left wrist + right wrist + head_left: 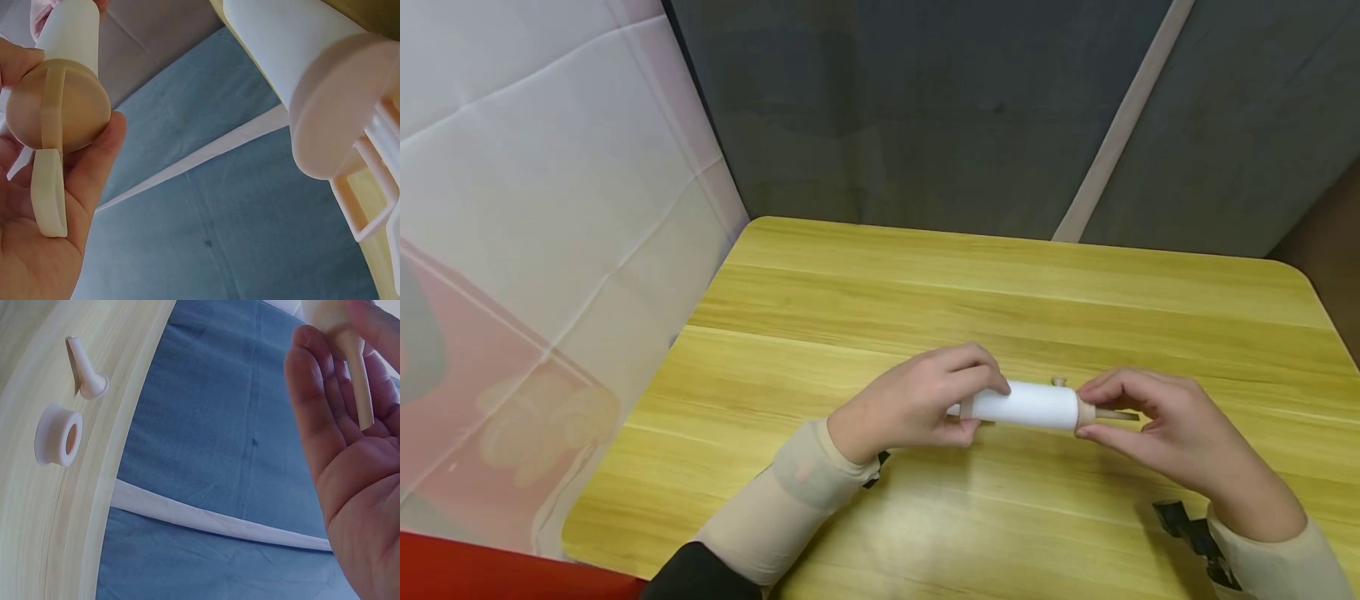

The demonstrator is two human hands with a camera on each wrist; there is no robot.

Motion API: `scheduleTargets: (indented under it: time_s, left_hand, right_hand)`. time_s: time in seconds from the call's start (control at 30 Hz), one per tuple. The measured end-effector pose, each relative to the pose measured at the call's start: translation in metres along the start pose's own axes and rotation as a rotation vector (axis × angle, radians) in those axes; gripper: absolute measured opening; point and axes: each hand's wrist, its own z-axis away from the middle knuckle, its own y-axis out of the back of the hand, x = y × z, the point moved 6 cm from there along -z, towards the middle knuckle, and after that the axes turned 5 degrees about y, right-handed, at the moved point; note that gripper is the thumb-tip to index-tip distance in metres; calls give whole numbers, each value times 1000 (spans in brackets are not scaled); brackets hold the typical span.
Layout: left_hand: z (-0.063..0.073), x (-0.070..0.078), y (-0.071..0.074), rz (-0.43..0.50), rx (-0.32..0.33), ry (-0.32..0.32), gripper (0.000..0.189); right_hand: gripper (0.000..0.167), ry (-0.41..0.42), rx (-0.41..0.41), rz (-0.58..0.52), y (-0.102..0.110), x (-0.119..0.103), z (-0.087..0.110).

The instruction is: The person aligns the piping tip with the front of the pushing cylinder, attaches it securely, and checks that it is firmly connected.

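Both hands hold a white tube (1030, 406) with beige end pieces, level above the table. My left hand (925, 396) grips its left end; in the left wrist view the fingers and thumb surround a round beige cap (87, 115) with a loop handle (49, 194) standing out from it. My right hand (1176, 425) pinches the beige collar (1086, 411) at the other end, from which a thin nozzle (360, 394) sticks out over the palm. Close to the left wrist camera is another white cylinder (281, 37) with a pale end piece (337, 112) and a square loop.
On the wooden table (850, 292), the right wrist view shows a small funnel-like nozzle (89, 372) and a short, wide ring (59, 434). Dark cloth (887, 108) hangs behind the table and pale printed cloth (550, 167) at the left.
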Motion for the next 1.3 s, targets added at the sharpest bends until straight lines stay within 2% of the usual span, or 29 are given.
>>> scheduleTargets:
  time_s: [0.37, 0.53, 0.7, 0.83, 0.97, 1.13, 1.3]
  left_hand:
    - [0, 0, 0, -29, 11, -26, 30]
    - [0, -2, 0, -28, 10, -6, 31]
    - [1, -5, 2, -2, 21, 24, 33]
    - [1, -7, 3, -3, 23, 44, 33]
    - [1, -8, 4, -7, 23, 59, 34]
    - [1, -8, 4, -7, 18, 64, 34]
    - [2, -8, 3, -2, 24, 58, 34]
  right_hand:
    - [46, -62, -24, -20, -4, 5, 2]
    - [47, -82, -14, 47, -3, 6, 2]
    - [57, -13, 43, 63, 0, 5, 0]
    - [40, 89, 89, 20, 2, 1, -1]
    - [49, 165, 117, 15, 1, -3, -5]
    - [53, 151, 127, 66, 0, -1, -5]
    - [49, 120, 92, 73, -1, 1, -2]
